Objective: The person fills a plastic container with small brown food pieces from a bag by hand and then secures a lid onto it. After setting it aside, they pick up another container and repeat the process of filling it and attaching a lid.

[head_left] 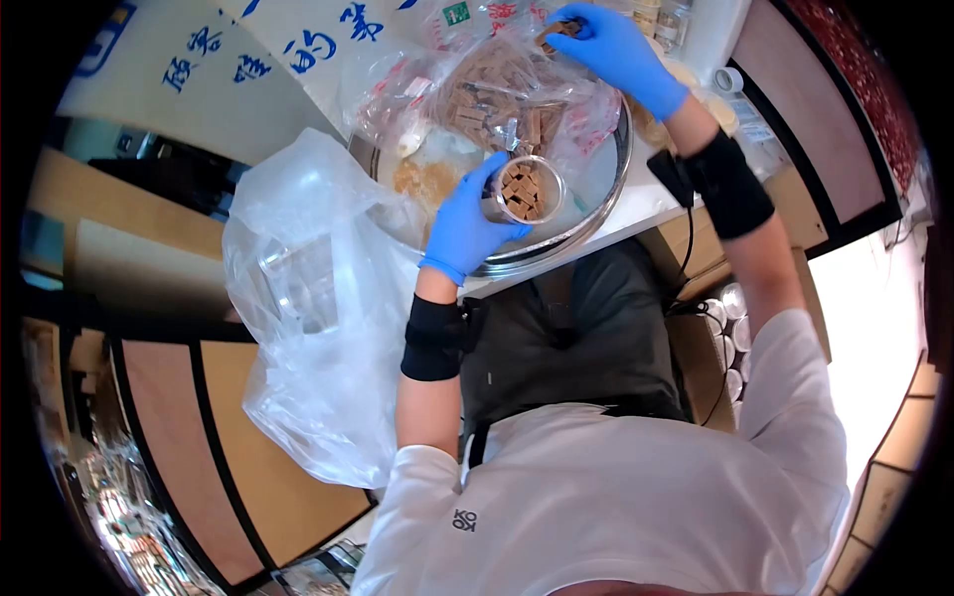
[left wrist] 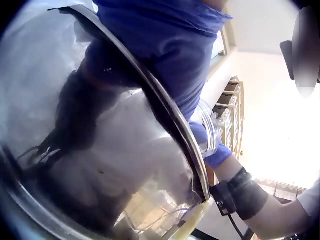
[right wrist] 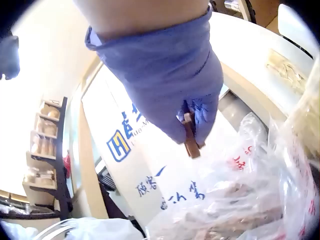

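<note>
My left hand [head_left: 465,226], in a blue glove, grips a clear round plastic jar [left wrist: 210,131] over the near part of a steel tray. Brown block-shaped pieces [head_left: 524,191] show through its open mouth. Up at the far right, my gloved right hand [head_left: 621,60] pinches a few brown pieces [right wrist: 191,137]; they stick out below the fingertips in the right wrist view. Beside that hand, an open clear plastic bag [head_left: 497,74] with red print holds many more such pieces. The bag lies on the round steel tray [head_left: 624,149].
A large translucent plastic bag [head_left: 328,298] hangs off the table left of my left arm. Tan powder [head_left: 425,181] lies on the tray. A white lid [head_left: 728,79] and pale round items [head_left: 717,111] sit at the right. A lettered white panel [head_left: 238,60] stands behind.
</note>
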`<control>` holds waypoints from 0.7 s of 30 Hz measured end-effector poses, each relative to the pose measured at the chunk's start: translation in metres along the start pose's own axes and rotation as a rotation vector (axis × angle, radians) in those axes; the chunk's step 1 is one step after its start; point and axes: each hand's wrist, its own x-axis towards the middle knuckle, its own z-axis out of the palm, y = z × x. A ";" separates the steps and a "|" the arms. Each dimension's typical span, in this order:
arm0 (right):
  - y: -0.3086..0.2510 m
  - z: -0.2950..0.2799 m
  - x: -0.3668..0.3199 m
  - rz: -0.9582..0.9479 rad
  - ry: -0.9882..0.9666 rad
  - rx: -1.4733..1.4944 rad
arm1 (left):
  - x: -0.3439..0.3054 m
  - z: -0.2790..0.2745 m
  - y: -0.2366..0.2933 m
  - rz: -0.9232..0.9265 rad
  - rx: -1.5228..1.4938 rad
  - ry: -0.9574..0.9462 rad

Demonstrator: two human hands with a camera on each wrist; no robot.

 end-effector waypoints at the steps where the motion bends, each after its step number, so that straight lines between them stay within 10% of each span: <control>1: -0.011 0.001 -0.010 0.052 0.095 0.146 | -0.001 0.000 0.000 -0.015 -0.014 0.021; 7: 0.012 0.041 -0.071 0.294 -0.027 0.600 | 0.005 -0.005 -0.011 0.202 0.186 0.063; 12: 0.020 0.074 -0.102 0.167 0.056 0.525 | 0.001 -0.010 -0.003 0.024 -0.039 -0.010; 17: 0.019 0.080 -0.103 0.129 0.071 0.213 | 0.001 -0.007 0.009 0.283 0.184 0.347; 21: 0.015 0.079 -0.104 0.143 0.046 0.203 | 0.005 -0.013 0.006 0.067 0.304 0.130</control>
